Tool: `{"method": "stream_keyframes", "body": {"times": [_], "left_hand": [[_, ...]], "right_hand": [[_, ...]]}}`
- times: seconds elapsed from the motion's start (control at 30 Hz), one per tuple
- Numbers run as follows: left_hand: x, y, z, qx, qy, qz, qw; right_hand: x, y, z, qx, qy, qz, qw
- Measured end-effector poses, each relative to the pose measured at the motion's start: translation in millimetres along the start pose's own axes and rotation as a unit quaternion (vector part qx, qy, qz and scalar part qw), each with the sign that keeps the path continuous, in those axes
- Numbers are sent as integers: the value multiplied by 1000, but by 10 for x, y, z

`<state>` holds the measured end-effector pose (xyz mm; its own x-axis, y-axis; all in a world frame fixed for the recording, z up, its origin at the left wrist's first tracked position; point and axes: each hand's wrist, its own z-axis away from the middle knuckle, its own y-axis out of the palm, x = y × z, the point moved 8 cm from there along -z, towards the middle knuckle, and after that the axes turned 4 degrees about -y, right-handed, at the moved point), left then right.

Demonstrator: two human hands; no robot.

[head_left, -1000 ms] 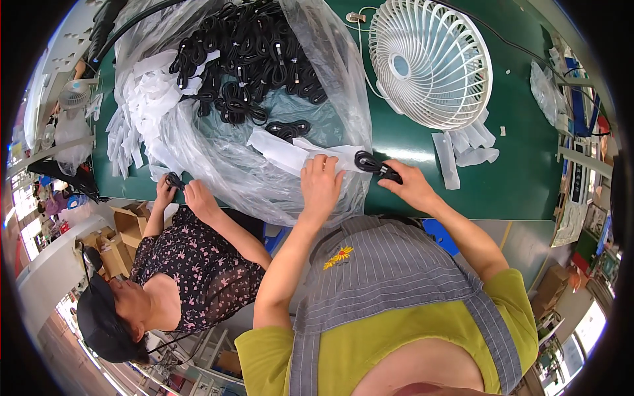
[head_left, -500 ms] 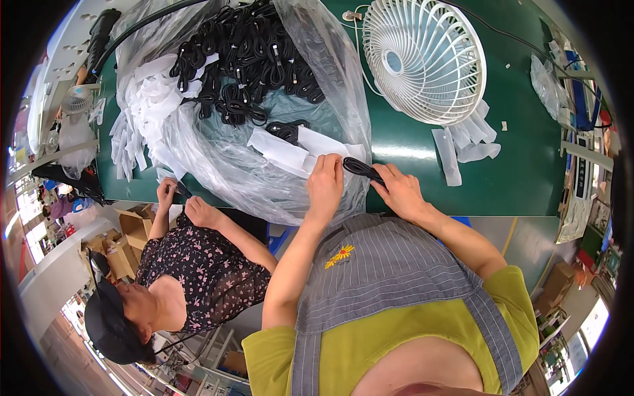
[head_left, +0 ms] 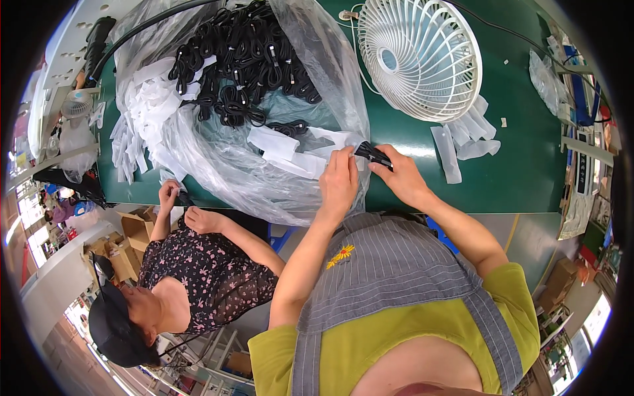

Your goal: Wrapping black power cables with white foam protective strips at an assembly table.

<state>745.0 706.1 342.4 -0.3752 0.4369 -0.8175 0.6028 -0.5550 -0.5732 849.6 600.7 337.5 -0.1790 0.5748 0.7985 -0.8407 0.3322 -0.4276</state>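
A bundled black cable point(head_left: 374, 155) is gripped by its right end in the closed fingers of my right hand point(head_left: 404, 177). My left hand point(head_left: 338, 179) pinches a small translucent white sleeve point(head_left: 354, 141) at the bundle's left end. The cable's tip seems to be at or inside the sleeve's mouth; my fingers partly hide it. Just left of my hands, flat white sleeves point(head_left: 290, 155) lie on a large clear plastic bag point(head_left: 231, 188). Another black cable bundle point(head_left: 290, 127) rests beside them.
A big heap of bundled black cables point(head_left: 244, 59) fills the bag's far part. White sleeves point(head_left: 152, 99) pile at left, more sleeves point(head_left: 470, 135) at right. A white caged fan point(head_left: 422, 59) stands on the green table point(head_left: 515, 178). On my left, a co-worker point(head_left: 198, 264) handles a dark item.
My left hand has moved slightly right and now pinches a white sleeve at the cable's left end. The cable in my right hand has tilted a little and sits slightly higher.
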Motion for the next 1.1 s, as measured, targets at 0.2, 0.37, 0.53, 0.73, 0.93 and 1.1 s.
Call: {"method": "stream_keyframes", "body": {"times": [0.2,0.37,0.53,0.73,0.93,1.1], "left_hand": [[-132,-84,-113,23,13,28,999],[-417,-333,-120,-10,-9,126,992],[-534,-290,-157,-5,-74,184,980],[-795,-192,-241,91,50,206,973],[785,-46,-746,38,126,-367,921],[1208,127,-816,104,126,-491,856]], "right_hand": [[275,150,115,102,-68,281,952],[770,-254,269,35,-133,-37,990],[838,-420,334,-17,-239,-98,966],[377,-343,114,-14,-210,-31,977],[-1137,-927,220,-193,46,-183,963],[-1012,-1300,416,-292,23,123,948]]}}
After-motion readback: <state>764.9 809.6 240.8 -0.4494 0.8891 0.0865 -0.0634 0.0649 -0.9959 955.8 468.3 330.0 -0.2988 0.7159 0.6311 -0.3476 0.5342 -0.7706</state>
